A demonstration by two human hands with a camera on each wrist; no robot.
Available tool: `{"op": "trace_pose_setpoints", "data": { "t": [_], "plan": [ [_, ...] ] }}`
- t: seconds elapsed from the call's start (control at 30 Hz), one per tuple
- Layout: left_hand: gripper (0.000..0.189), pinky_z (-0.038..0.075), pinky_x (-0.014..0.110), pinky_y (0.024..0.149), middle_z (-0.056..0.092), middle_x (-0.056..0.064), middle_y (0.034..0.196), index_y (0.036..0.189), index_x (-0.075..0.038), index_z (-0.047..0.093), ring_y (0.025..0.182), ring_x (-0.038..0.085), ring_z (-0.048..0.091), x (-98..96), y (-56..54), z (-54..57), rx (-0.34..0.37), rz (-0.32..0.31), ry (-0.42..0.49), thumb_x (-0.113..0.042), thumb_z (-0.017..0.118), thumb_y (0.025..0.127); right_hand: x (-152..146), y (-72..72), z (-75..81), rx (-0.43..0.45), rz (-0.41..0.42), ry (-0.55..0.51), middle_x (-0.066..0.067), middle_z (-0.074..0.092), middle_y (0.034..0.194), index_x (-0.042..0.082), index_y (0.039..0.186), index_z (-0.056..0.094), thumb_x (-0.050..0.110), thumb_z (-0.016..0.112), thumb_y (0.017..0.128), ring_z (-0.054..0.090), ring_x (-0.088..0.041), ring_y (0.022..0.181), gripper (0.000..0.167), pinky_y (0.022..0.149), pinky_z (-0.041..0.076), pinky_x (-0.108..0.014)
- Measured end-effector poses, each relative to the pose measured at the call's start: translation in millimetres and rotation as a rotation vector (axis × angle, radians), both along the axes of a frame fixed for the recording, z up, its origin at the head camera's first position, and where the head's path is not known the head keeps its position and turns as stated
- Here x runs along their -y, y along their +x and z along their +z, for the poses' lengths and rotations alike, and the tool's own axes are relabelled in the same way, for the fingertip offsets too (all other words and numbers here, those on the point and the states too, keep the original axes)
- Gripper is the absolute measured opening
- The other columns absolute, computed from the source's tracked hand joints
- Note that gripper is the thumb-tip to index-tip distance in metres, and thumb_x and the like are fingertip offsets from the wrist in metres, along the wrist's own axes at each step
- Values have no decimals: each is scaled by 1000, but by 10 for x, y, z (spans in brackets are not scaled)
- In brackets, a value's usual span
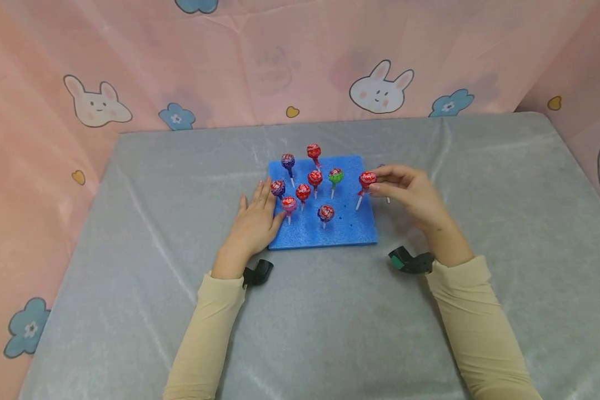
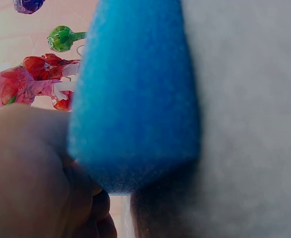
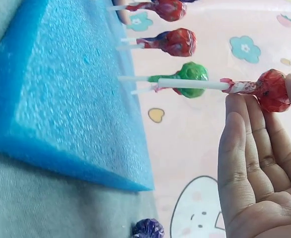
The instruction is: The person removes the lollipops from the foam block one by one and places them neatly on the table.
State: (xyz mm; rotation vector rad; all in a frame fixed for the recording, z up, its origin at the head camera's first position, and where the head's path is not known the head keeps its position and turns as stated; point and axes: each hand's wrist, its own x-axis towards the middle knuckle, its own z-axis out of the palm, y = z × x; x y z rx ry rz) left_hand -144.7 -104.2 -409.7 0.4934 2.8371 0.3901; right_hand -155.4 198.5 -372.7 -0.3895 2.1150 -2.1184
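Observation:
A blue foam block [image 1: 355, 236] lies on the table with several wrapped lollipops standing in it by their sticks. Among them are a green lollipop [image 1: 335, 176], a pink lollipop [image 1: 289, 205], a purple lollipop [image 1: 288, 161] and a red lollipop [image 1: 313, 151]. My left hand [image 1: 250, 228] rests against the block's left edge, fingers extended and thumb at its side. Between thumb and fingers, my right hand [image 1: 415, 197] pinches another red lollipop [image 3: 273, 90] by its wrapped head. Its stick points down over the block's right part; in the right wrist view the stick's end is apart from the foam.
Beyond the block's right edge is one more purple lollipop [image 3: 148, 230], mostly hidden behind my right hand in the head view. A grey cloth covers the table [image 1: 320, 322]. Behind it hangs a pink curtain [image 1: 220, 66] with rabbits and flowers.

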Motion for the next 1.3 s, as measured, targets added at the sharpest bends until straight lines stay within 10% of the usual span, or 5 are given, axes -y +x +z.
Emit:
{"op": "trace_pose_setpoints", "data": {
  "t": [0.73,1.3],
  "plan": [
    [62,0,54,112,-4,11,158,148,2,21,144,26,-4,5,7,3,1,5,8,-36,34,102,-434,-116,-141,108,-271,-203,-4,72,85,4,89,72,-1,66,86,67,-15,71,8,70,54,-23],
    [61,0,54,112,-5,10,158,149,1,21,144,26,-3,-11,6,-10,7,8,13,-37,34,102,-564,-217,-127,235,-326,40,3,70,80,15,84,72,15,72,85,66,-11,69,1,69,54,-21]
  ]
}}
